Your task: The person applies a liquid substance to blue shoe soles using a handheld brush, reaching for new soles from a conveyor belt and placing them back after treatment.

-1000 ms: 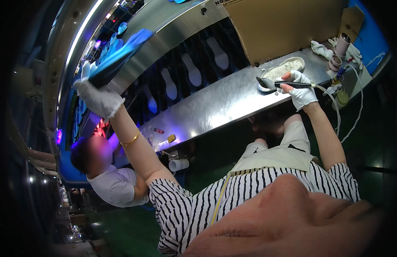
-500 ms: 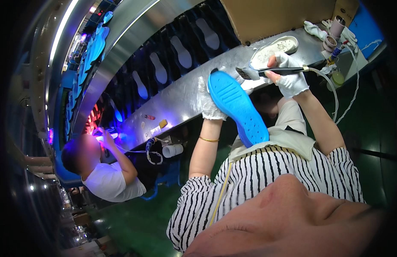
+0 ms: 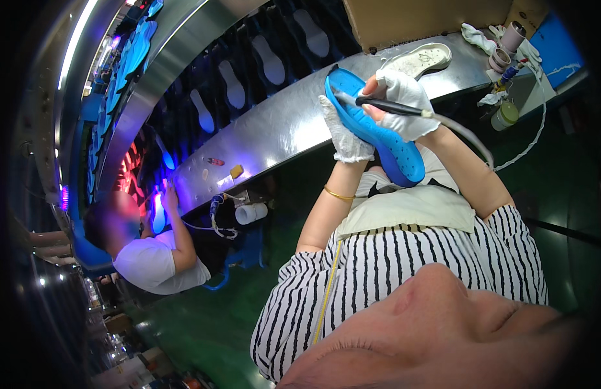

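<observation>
A blue shoe sole [image 3: 399, 155] is held tilted over my lap by my left hand [image 3: 346, 135], gloved in white and closed around its left edge. My right hand [image 3: 404, 100], in a white glove that leaves some fingertips bare, grips a black-handled brush [image 3: 391, 106]. A pale tube runs from the end of its handle. The brush head meets the sole's inner face near its far end. Beyond my right hand, a white shoe upper [image 3: 422, 59] lies on the metal ledge.
Dark shoe-sole shapes [image 3: 268, 59] ride a conveyor behind the metal ledge [image 3: 294, 123]. A cardboard box [image 3: 430, 23] stands at the back. Thread spools [image 3: 513, 37], gloves and a small jar [image 3: 504, 117] are at right. At left, a co-worker [image 3: 161, 259] handles a lit sole.
My right hand has moved left and brought the brush onto the sole. My left hand has shifted right with the sole. The co-worker's hands now hold a sole lower down.
</observation>
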`<action>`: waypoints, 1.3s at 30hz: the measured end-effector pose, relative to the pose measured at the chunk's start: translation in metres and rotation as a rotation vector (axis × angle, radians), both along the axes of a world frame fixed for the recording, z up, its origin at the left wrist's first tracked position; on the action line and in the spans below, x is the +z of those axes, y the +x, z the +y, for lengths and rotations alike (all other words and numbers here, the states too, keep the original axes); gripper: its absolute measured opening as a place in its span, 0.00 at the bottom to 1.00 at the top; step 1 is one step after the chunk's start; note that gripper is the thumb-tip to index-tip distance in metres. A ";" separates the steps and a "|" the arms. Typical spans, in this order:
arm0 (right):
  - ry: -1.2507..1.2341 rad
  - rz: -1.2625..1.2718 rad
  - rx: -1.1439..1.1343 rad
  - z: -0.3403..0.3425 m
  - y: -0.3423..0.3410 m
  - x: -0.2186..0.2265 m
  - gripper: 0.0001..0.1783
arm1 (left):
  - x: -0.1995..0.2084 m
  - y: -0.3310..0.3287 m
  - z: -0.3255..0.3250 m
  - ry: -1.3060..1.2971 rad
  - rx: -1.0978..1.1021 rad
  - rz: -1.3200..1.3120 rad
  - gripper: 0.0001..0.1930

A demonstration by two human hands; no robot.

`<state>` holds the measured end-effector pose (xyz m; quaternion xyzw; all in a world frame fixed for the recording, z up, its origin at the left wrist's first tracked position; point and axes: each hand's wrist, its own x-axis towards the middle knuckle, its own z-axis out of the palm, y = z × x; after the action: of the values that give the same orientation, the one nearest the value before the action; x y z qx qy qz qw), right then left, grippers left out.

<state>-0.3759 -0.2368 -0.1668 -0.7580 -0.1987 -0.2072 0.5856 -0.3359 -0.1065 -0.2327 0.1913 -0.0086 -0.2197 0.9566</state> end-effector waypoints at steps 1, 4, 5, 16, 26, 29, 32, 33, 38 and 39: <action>0.062 0.020 0.058 0.001 -0.002 0.000 0.13 | -0.001 0.003 0.004 0.018 -0.006 -0.047 0.38; 0.137 0.102 -0.002 0.001 -0.006 0.000 0.13 | -0.001 0.004 0.014 0.161 -0.031 -0.064 0.45; 0.160 0.097 -0.074 0.004 -0.006 -0.002 0.13 | 0.000 0.005 0.015 0.193 -0.015 -0.053 0.45; -0.057 -0.038 0.029 0.012 -0.027 -0.014 0.12 | 0.008 0.011 0.037 0.279 -0.031 -0.077 0.45; 0.070 0.273 0.072 -0.019 -0.053 -0.035 0.06 | -0.014 -0.044 0.041 0.442 -0.391 -0.091 0.47; 0.124 0.352 0.226 -0.018 -0.052 -0.036 0.06 | -0.017 -0.036 0.035 0.411 -0.321 -0.011 0.48; 0.359 0.431 0.170 -0.014 -0.046 -0.030 0.04 | -0.012 -0.026 0.029 0.343 -0.181 -0.066 0.51; 0.199 0.311 0.070 -0.013 -0.042 -0.028 0.05 | -0.010 -0.023 0.028 0.382 -0.142 -0.100 0.51; -0.090 -0.018 0.136 -0.004 -0.035 -0.021 0.07 | -0.021 -0.003 0.030 0.153 -0.101 -0.079 0.52; 0.097 0.125 0.202 -0.003 -0.036 -0.019 0.07 | -0.026 0.003 0.030 0.102 -0.087 0.014 0.52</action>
<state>-0.4122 -0.2399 -0.1863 -0.7164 -0.2267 -0.1091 0.6508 -0.3325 -0.0763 -0.2585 0.2376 0.0010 -0.2624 0.9352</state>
